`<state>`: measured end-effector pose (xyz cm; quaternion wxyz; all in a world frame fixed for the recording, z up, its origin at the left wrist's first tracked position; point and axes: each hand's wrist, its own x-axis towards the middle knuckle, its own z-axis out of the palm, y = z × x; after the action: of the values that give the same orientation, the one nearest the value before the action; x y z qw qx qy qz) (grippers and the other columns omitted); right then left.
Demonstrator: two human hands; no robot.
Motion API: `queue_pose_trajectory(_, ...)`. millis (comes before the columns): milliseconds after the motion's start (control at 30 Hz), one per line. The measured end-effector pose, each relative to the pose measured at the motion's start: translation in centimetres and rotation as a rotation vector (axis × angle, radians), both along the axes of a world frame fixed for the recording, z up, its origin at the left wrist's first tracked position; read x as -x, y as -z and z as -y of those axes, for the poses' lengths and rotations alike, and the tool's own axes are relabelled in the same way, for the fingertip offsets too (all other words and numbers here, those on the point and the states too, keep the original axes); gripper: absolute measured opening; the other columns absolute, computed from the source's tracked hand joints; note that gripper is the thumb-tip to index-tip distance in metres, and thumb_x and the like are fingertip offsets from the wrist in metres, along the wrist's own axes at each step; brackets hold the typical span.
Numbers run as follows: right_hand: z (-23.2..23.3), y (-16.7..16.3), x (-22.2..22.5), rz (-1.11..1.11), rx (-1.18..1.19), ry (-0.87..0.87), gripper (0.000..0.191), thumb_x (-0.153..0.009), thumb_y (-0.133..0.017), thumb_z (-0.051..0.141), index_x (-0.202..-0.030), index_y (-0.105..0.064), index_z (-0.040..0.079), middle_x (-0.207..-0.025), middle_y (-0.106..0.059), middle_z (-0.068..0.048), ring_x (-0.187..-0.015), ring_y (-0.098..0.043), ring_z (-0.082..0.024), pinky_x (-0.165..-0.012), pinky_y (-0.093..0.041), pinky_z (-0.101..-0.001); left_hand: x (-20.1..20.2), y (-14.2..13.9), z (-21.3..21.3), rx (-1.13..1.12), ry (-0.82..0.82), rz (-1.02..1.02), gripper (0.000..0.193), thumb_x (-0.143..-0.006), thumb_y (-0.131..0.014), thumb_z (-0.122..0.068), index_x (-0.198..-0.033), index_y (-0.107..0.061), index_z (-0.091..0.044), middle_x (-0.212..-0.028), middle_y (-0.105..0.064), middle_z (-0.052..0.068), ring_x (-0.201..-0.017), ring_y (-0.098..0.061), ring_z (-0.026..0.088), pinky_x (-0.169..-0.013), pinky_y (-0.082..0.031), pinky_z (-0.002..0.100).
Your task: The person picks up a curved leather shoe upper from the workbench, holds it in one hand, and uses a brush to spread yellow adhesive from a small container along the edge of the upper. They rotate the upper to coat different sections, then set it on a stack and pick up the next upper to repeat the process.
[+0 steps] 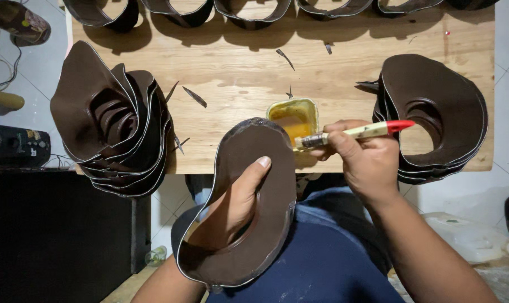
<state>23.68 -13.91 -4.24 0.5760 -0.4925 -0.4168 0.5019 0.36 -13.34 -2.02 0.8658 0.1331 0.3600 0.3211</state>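
While the left hand (pixel 232 205) reaches up through the oval opening of a dark brown leather piece (pixel 249 224), its thumb pressed flat on the upper face and its other fingers hidden beneath, the piece hangs in the air over the person's lap, its top edge just over the near edge of the wooden worktop (pixel 237 84). It looks thin and light, with a pale cut edge that curls and sags, so it likely flexes easily; gripping it through the hole, as now, seems the steadiest hold, since the outer rim would probably fold. The right hand (pixel 364 160) is clenched on a small brush (pixel 355 133) with a cream handle and red end, held pen-like, its bristles at the rim of a small square tub of yellow glue (pixel 295 119) standing on the worktop just beyond the piece. Wet glue would make the surface tacky and perhaps slippery. Stacks of matching brown pieces lie at the left (pixel 111 120) and right (pixel 434 115), and thin offcuts (pixel 194 96) are scattered between.
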Motion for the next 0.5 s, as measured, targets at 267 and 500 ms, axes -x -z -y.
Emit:
queue_pose_trajectory(267,-0.6,0.2,0.6,-0.052,-0.04,-0.039,0.019,-0.104,-0.063,0.009,-0.116,-0.063,-0.006,-0.105,-0.072,-0.019,-0.094,-0.075,-0.026,-0.084,-0.063,-0.039,-0.4,1.1,-0.2,-0.118,-0.093,-0.053,0.028,-0.1,-0.057,-0.017,-0.122,-0.065,-0.001,-0.107,-0.071,0.01,-0.096,-0.068,0.018,-0.084,-0.055,0.034)
queue_pose_trajectory(500,-0.4,-0.6,0.5,0.175,-0.19,-0.197,0.007,-0.106,-0.061,0.003,-0.111,-0.063,-0.001,-0.114,-0.072,-0.015,-0.11,-0.069,-0.022,-0.104,-0.056,-0.0354,-0.1,0.3,0.0,-0.037,-0.085,-0.055,0.029,-0.101,-0.056,-0.021,-0.12,-0.065,-0.001,-0.104,-0.071,0.008,-0.091,-0.067,0.016,-0.081,-0.054,0.032)
